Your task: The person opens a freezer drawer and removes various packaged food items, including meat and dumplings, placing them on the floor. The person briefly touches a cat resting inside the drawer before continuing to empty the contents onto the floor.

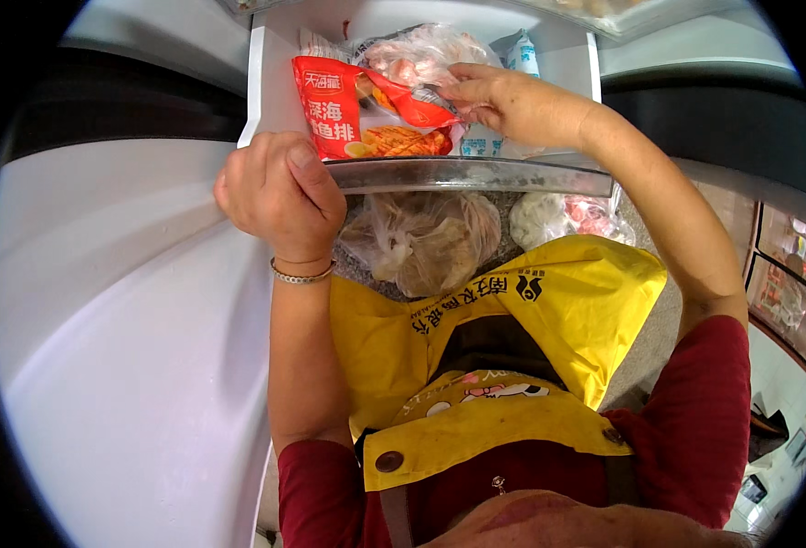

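Observation:
My left hand (283, 185) is curled over the left end of the dark translucent front panel (471, 176) of a pulled-out white freezer drawer (255, 82). Inside the drawer, my right hand (506, 99) rests its fingers where a red food package (331, 109) meets a clear plastic bag of pale pink frozen food (420, 55). Whether those fingers pinch either one cannot be made out. The red package leans against the drawer front and bears writing and a picture of cooked fillets. A white and blue packet (525, 53) stands at the drawer's back right.
Below the drawer, on the floor, lie a knotted plastic bag of brownish food (427, 240) and a clear bag with white and red contents (574, 216). A white appliance door (136, 329) stands open at left. My yellow apron (581, 301) spreads beneath the drawer front.

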Tool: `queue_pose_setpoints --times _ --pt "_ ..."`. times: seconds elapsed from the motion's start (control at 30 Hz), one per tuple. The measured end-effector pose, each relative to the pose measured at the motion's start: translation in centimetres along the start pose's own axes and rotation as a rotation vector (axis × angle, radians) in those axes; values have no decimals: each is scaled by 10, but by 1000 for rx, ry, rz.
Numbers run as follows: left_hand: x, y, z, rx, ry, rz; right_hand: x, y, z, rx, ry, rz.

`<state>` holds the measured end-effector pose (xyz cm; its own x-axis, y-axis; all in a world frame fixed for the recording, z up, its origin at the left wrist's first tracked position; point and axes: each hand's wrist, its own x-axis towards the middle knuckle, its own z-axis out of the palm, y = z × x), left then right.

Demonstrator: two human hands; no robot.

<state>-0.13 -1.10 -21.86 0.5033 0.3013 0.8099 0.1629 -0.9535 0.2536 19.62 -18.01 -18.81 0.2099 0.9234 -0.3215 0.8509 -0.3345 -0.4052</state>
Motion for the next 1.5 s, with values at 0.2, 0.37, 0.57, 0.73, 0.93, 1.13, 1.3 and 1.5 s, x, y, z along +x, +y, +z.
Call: queue_pose_setpoints --times 0.2,0.37,0.57,0.73,0.93,1.13,1.3,1.5 --pt "-7 -3 0 -5 -43 -52 23 46 -11 -24 137 272" --pt "-6 -4 3 17 -19 -20 69 84 4 332 0 538" --pt "-9 -10 4 -15 -9 -4 63 62 0 747 36 553" --pt "-7 -6 0 14 -4 -3 42 55 -9 809 158 586" --pt "-8 -16 -1 -14 -52 43 29 64 0 66 484 400" --pt "9 2 5 77 26 128 -63 -45 -18 43 792 79" --pt "13 4 7 32 7 120 -123 -18 13 -368 951 -52" --pt "5 -14 18 88 -64 111 -163 -5 35 -206 915 211"
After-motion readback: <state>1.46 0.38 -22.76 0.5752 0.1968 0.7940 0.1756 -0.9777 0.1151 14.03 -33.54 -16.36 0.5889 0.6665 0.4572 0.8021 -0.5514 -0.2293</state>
